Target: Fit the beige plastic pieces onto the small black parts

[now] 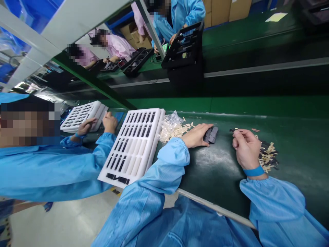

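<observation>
- Green bench (295, 151), dark scuffed mat (216, 171) along the near edge.
- White slotted tray (133, 144) on the left, some slots holding black strips; second white tray (79, 115) further left.
- Clear plastic bag (171, 125) with tan slips (186, 127) just beside the tray.
- Small black parts (211, 134) mid-bench (a hand rests on them).
- Mixed pile of black and tan pieces (268, 156) on the right.

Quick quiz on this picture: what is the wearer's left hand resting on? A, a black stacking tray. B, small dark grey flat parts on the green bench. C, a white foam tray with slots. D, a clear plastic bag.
B: the left hand lies with its fingers over the small dark grey flat parts on the green bench, apart from the white slotted foam tray.
</observation>
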Demonstrator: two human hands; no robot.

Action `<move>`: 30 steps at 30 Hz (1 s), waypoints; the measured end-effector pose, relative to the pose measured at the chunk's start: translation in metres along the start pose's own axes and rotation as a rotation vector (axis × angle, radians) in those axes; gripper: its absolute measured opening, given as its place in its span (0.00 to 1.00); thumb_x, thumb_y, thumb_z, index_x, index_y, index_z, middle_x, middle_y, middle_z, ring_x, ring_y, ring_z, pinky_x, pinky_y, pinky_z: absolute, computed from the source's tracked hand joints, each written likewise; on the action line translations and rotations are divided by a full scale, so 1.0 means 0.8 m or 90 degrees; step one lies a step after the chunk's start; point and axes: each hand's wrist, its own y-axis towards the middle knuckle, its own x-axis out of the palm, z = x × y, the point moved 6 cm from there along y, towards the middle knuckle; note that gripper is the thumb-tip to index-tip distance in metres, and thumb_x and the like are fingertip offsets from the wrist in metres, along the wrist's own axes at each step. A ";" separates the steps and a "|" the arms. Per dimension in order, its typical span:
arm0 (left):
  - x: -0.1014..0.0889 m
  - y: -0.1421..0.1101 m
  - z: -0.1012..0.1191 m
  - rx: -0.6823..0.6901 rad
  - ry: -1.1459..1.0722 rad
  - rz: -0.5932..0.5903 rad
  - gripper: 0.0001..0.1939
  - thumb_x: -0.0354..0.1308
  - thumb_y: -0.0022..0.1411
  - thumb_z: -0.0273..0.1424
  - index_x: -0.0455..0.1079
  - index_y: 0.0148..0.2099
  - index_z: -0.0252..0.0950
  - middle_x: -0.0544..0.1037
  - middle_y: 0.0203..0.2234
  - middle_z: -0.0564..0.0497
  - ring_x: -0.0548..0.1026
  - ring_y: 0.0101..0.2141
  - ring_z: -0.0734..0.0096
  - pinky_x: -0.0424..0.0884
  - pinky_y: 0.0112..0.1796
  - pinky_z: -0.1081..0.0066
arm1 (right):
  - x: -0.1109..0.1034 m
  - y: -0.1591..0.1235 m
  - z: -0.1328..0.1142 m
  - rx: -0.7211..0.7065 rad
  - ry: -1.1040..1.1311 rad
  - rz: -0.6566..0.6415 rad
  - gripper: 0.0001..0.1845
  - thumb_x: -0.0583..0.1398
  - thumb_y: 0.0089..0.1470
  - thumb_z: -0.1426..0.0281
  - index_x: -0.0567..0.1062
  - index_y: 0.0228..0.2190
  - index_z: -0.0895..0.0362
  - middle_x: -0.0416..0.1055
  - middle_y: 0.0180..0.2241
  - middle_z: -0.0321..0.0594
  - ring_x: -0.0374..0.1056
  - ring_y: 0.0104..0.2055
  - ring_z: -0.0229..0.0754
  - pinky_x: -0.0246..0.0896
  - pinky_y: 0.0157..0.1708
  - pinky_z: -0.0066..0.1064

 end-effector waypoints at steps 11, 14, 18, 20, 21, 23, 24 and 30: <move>0.043 -0.001 0.050 -0.226 0.132 0.288 0.57 0.65 0.54 0.60 0.48 0.71 0.30 0.71 0.53 0.32 0.73 0.53 0.42 0.72 0.51 0.51 | 0.002 0.000 -0.007 -0.011 0.017 0.012 0.16 0.71 0.51 0.58 0.74 0.31 0.56 0.70 0.26 0.33 0.58 0.17 0.30 0.48 0.15 0.24; 0.035 -0.001 0.037 -0.149 0.062 0.233 0.59 0.72 0.53 0.50 0.42 0.73 0.32 0.64 0.64 0.29 0.67 0.62 0.39 0.68 0.58 0.47 | 0.000 -0.001 -0.011 -0.055 -0.037 0.011 0.14 0.68 0.55 0.59 0.75 0.35 0.55 0.70 0.27 0.33 0.61 0.20 0.33 0.54 0.18 0.26; 0.021 -0.011 0.017 -0.028 -0.049 0.139 0.58 0.73 0.56 0.36 0.37 0.75 0.40 0.65 0.66 0.35 0.66 0.65 0.46 0.65 0.62 0.49 | 0.014 -0.011 -0.034 -0.225 -0.298 -0.062 0.23 0.66 0.56 0.64 0.72 0.53 0.54 0.75 0.45 0.46 0.73 0.43 0.47 0.71 0.42 0.42; 0.018 -0.017 0.010 -0.014 -0.068 0.125 0.56 0.71 0.58 0.34 0.37 0.75 0.44 0.68 0.64 0.39 0.69 0.63 0.49 0.67 0.61 0.50 | 0.029 -0.018 -0.038 -0.280 -0.430 -0.171 0.34 0.65 0.56 0.66 0.65 0.62 0.54 0.73 0.53 0.51 0.70 0.54 0.54 0.68 0.53 0.50; 0.019 -0.019 0.008 -0.016 -0.070 0.126 0.55 0.71 0.58 0.33 0.38 0.75 0.45 0.70 0.63 0.40 0.70 0.62 0.50 0.68 0.60 0.50 | 0.034 -0.020 -0.036 -0.285 -0.475 -0.220 0.38 0.64 0.56 0.66 0.61 0.66 0.55 0.72 0.55 0.52 0.70 0.56 0.56 0.67 0.55 0.52; 0.021 -0.023 0.007 -0.019 -0.071 0.138 0.52 0.71 0.58 0.34 0.42 0.74 0.44 0.72 0.59 0.41 0.72 0.59 0.51 0.69 0.59 0.51 | 0.039 -0.022 -0.031 -0.280 -0.533 -0.277 0.43 0.62 0.57 0.67 0.55 0.69 0.56 0.72 0.56 0.53 0.70 0.56 0.58 0.66 0.57 0.54; 0.022 -0.025 0.007 -0.018 -0.070 0.147 0.51 0.72 0.57 0.35 0.45 0.73 0.43 0.72 0.57 0.41 0.72 0.57 0.51 0.70 0.58 0.51 | 0.040 -0.022 -0.027 -0.279 -0.559 -0.289 0.44 0.61 0.57 0.68 0.53 0.70 0.56 0.72 0.56 0.53 0.70 0.56 0.58 0.66 0.56 0.55; 0.022 -0.035 0.007 -0.010 -0.027 0.148 0.39 0.73 0.55 0.42 0.61 0.63 0.40 0.73 0.50 0.42 0.74 0.51 0.52 0.73 0.53 0.54 | 0.045 -0.019 -0.012 -0.315 -0.697 -0.305 0.45 0.59 0.59 0.69 0.47 0.72 0.60 0.74 0.51 0.55 0.69 0.50 0.62 0.67 0.51 0.55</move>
